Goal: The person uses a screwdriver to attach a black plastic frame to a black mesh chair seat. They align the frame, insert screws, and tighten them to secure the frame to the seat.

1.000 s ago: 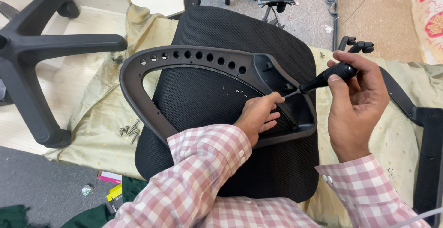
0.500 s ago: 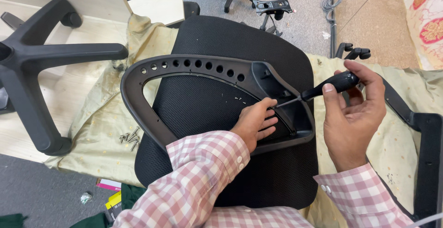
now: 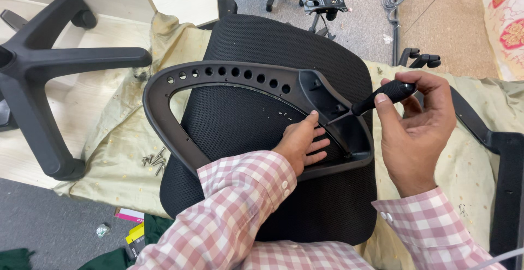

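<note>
2 hands (image 3: pixel 303 141) (image 3: pixel 417 125) work a screwdriver (image 3: pixel 376 98); pink-yellow packets (image 3: pixel 131 223) lie below-left

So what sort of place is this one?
Probably an office-chair assembly workshop floor: a black mesh seat on a beige cloth, a black five-star chair base and loose metal screws.

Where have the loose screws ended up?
In the head view the screws lie in a small heap on the beige cloth at the left, just outside the curved black plastic frame, between it and the black star-shaped chair base.
</note>
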